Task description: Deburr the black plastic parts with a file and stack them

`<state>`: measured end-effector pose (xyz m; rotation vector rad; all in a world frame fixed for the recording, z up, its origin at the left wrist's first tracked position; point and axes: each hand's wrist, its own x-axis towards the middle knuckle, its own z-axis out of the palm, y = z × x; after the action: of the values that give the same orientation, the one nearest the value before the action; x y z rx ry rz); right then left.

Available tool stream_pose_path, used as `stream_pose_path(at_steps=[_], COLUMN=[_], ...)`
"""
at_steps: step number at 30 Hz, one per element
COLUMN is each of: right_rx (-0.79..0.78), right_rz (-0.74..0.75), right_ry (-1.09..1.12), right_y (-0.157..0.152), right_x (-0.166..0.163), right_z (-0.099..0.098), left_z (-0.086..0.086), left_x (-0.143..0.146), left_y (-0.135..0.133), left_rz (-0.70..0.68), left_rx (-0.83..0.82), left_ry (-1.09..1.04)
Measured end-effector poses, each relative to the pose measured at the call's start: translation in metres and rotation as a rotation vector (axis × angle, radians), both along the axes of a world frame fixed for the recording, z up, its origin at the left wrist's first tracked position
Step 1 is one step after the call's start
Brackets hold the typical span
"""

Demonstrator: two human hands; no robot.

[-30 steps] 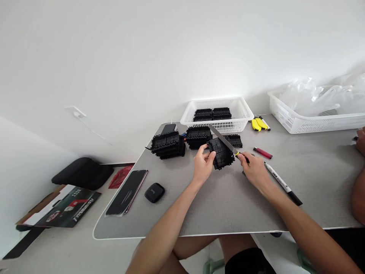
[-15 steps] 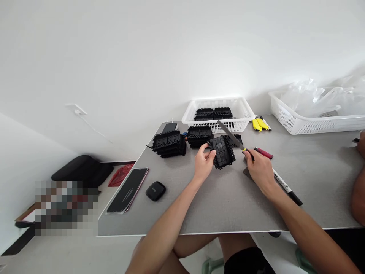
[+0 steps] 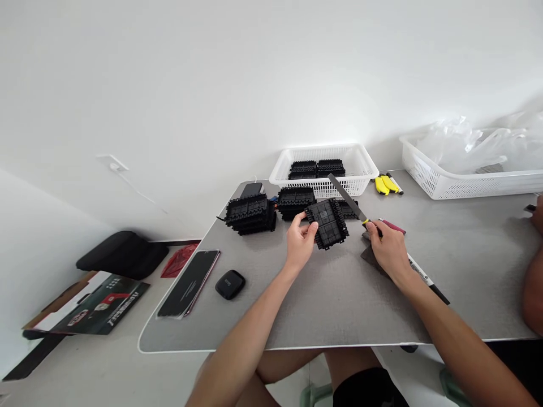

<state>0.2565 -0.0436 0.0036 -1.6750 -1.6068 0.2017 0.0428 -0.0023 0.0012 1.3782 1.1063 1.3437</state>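
My left hand (image 3: pixel 300 240) grips a black plastic tray-like part (image 3: pixel 327 224) by its left edge, tilted up above the table. The part has toothed sides and a ribbed face. In my right hand (image 3: pixel 387 244) is a flat metal file (image 3: pixel 347 194), held by its dark handle with a yellow ring. The blade slants up and left, above and beyond the part's right edge; no contact shows. Similar black parts are stacked behind my left hand, in a left stack (image 3: pixel 250 213) and a middle stack (image 3: pixel 296 202). Another black part (image 3: pixel 348 208) lies partly hidden behind the held one.
A white basket (image 3: pixel 324 186) at the back holds more black parts. Right of it are yellow-handled items (image 3: pixel 385 185) and a larger basket (image 3: pixel 470 183) with plastic bags. A marker (image 3: pixel 428 278), phone (image 3: pixel 189 282) and black case (image 3: pixel 230 284) lie nearby. Another person's arm (image 3: pixel 533 288) rests at right.
The file's blade has shifted slightly right and up, away from the held part. My left hand and the black part have barely moved.
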Motion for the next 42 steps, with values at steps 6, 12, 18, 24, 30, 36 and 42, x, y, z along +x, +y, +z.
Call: stream_pose_path(at_steps=[6,12,18,24,30,36,42], right_rx=[-0.02,-0.071,-0.261,-0.362,-0.304,-0.215,-0.218], right_rz=[0.102,0.054,0.277,0.339,0.362,0.301,0.289], right_ry=[-0.009,0.301,0.885,1.151,1.194,1.311,1.413], right_y=[-0.001,0.005,0.006,0.003,0.002,0.005,0.007], right_x=[-0.005,0.003,-0.009,-0.011,-0.01,-0.011,-0.01], right_z=[0.0,-0.001,0.0,0.006,0.007,0.006,0.006], left_z=[0.001,-0.001,-0.005,-0.007,-0.004,-0.006,-0.001], left_x=[0.001,-0.001,0.001,0.003,0.001,0.012,0.018], left_y=[-0.001,0.0,-0.004,-0.008,-0.006,-0.007,-0.008], left_rz=[0.011,0.016,-0.08,-0.215,-0.005,-0.215,-0.473], left_rx=[0.014,0.103,0.411,0.632,0.605,-0.007,-0.252], left_ry=[0.012,0.08,0.217,0.332,0.358,0.006,-0.305])
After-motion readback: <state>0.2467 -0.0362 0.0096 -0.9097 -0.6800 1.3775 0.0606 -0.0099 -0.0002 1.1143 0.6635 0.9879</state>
